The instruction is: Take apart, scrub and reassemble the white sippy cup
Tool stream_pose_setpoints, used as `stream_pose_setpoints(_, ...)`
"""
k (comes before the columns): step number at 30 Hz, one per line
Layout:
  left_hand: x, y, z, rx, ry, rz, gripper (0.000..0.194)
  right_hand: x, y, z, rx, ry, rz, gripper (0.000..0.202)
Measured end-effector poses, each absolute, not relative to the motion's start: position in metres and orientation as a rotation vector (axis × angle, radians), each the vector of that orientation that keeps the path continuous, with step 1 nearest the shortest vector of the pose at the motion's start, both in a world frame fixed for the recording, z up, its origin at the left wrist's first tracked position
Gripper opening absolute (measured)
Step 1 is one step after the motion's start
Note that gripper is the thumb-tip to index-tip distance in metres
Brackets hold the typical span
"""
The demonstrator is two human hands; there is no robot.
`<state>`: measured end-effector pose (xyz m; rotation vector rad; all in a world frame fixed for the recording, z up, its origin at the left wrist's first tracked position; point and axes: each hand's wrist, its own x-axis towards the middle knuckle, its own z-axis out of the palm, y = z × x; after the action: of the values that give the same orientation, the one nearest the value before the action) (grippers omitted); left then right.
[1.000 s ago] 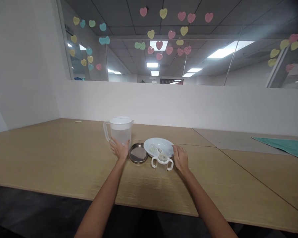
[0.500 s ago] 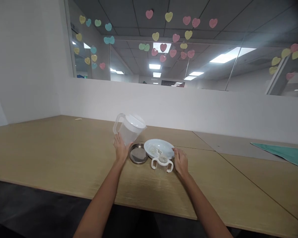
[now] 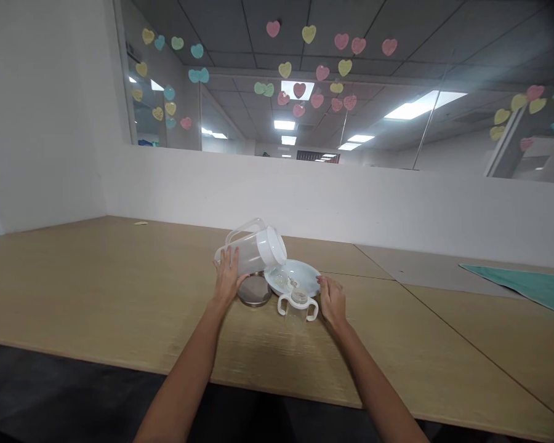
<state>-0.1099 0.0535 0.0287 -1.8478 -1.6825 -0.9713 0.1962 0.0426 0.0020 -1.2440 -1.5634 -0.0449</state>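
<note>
My left hand point(image 3: 226, 278) grips a clear plastic pitcher point(image 3: 245, 251) with a white lid, tilted far over to the right so its lid end hangs above the left rim of a white bowl point(image 3: 310, 276). My right hand point(image 3: 332, 299) is closed on the bowl's right rim. Inside the bowl lie small clear pieces point(image 3: 281, 280) that I cannot name. In front of it stands a clear cup point(image 3: 296, 317) with two white handles. A round metal dish point(image 3: 255, 291) sits under the pitcher, partly covered by it.
A green cloth point(image 3: 517, 284) lies at the right on a grey part of the wooden table point(image 3: 120, 283). A small pale flat piece point(image 3: 141, 223) rests near the back left. Behind the table rises a white wall point(image 3: 189, 184) with a window above.
My left hand has tipped the pitcher further, from a slight lean to nearly lying on its side, its lid now over the bowl. My right hand stays at the bowl's rim.
</note>
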Motion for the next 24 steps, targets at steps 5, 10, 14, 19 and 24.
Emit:
stream_pose_setpoints(5, -0.11, 0.051, 0.03, -1.929, -1.519, -1.168, 0.092, 0.196, 0.043, 0.002, -1.245, -1.579, -0.062, 0.064)
stream_pose_setpoints(10, -0.11, 0.044, 0.034, -2.064, -1.257, -1.286, 0.089, 0.196, 0.042, 0.003, -1.238, -1.567, -0.058, 0.063)
stream_pose_setpoints(14, -0.109, 0.04, 0.036, -2.157, -1.265, -1.184, 0.08, 0.197, 0.043, 0.003, -1.251, -1.553, -0.045, 0.062)
stream_pose_setpoints(19, -0.107, 0.042, 0.034, -1.989, -1.36, -1.291, 0.086, 0.197, 0.044, 0.003, -1.25, -1.554, -0.06, 0.061)
stream_pose_setpoints(24, -0.107, 0.045, 0.031, -1.65, -1.626, -1.508, 0.094, 0.198, 0.045, 0.002, -1.304, -1.527, -0.085, 0.061)
